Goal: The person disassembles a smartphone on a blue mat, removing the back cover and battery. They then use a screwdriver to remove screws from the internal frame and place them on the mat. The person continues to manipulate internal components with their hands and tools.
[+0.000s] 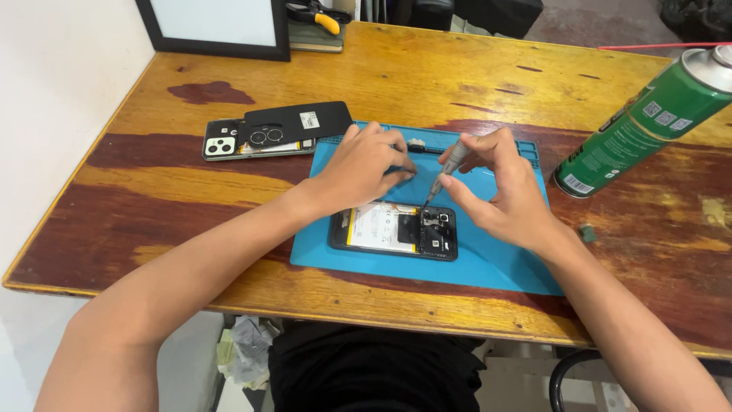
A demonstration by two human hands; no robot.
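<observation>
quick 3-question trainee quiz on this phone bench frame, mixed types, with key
1. True or false: the opened phone lies on the blue mat.
2. Which hand holds the screwdriver? A) left hand B) right hand
3. Fill in: the green spray can lies to the person's ____ of the mat.

Key: 1 true; 2 B; 3 right.

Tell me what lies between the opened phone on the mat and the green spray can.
In the head view, the right hand with its screwdriver sits between the opened phone and spray can, then bare blue mat and wooden table.
</observation>
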